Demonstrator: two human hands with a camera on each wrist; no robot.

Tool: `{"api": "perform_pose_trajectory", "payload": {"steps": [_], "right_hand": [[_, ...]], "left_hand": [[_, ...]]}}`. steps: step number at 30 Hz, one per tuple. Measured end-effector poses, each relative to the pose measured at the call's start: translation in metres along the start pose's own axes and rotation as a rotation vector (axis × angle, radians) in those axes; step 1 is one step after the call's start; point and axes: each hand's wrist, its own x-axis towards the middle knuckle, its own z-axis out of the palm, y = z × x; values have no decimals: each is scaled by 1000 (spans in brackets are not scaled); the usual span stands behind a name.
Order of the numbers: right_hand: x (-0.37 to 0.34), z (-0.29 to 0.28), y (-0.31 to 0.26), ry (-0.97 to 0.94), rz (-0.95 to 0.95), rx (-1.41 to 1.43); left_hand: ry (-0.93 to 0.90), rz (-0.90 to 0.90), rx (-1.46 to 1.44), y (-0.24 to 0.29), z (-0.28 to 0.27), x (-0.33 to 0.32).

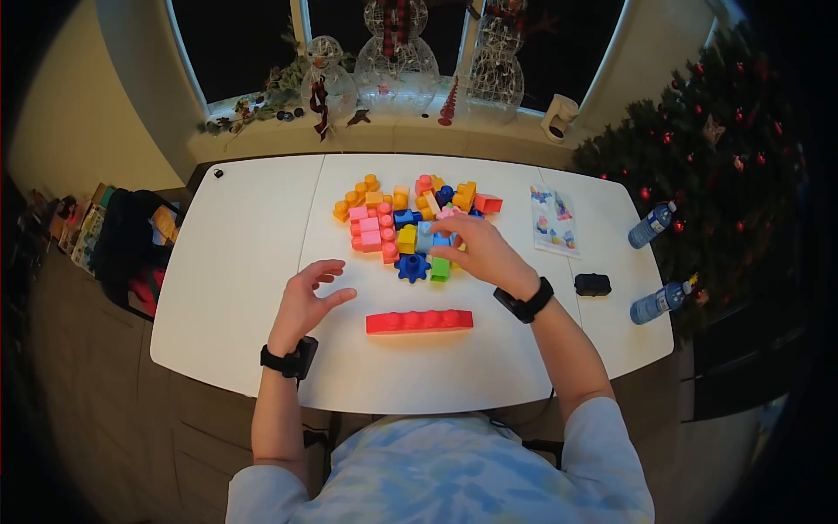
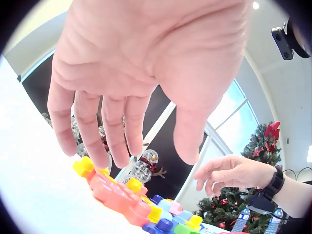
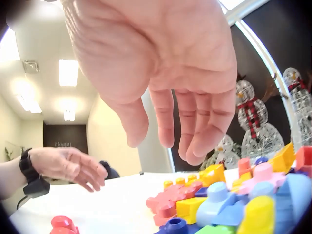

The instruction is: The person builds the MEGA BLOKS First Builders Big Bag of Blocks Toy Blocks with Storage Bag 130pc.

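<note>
My right hand [image 1: 478, 248] hovers over the right side of a pile of toy building blocks, fingers relaxed and holding nothing. Beneath it lie light blue blocks [image 3: 214, 202], a green block [image 1: 440, 270] and a dark blue gear-shaped block [image 1: 413, 267]. Left of the pile, my left hand [image 1: 307, 301] is held above the table, thumb and fingers spread apart with nothing between them. Pink and coral blocks [image 1: 370, 229] are the nearest pieces to it. A long red studded block [image 1: 419, 322] lies by itself in front of the pile, between my forearms.
On the white table [image 1: 236, 288], a printed picture sheet [image 1: 555, 220] and a small black case [image 1: 593, 285] lie to the right. Two water bottles [image 1: 652, 224] stand near the right edge. Wire snowmen [image 1: 397, 61] line the windowsill, and a decorated tree [image 1: 698, 166] is at right.
</note>
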Motion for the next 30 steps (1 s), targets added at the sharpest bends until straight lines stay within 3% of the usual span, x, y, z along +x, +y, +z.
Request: {"api": "perform_pose_trajectory", "payload": {"steps": [4,6,12,18,21,23,25,30], "right_hand": [[48,62,-3,-114,-65,-77],[63,95,15,-191,-140,-252],[75,122,20,-140,-107,-371],[67,41,-19,-106,-33,-184],[33,0,-32,-66,-17,91],[5,-19,-34,-133,-40,117],[-24,-25,-38,-260,-44,58],[-73,-10,-36,-275,-97,22]], "left_hand": [[150,-62,-12,-5,-18,-3],[187,-74,5,-9,-23,-7],[191,-88,16,-21,-30,-12],[190,-89,-31,-20,-28,-10],[139,-90,-10,-16,-28,-13],[37,-8,-83,-6,-23,-14],[-25,37,-108,11,-12,-17],[-212,207,-132,37,18,-20]]}}
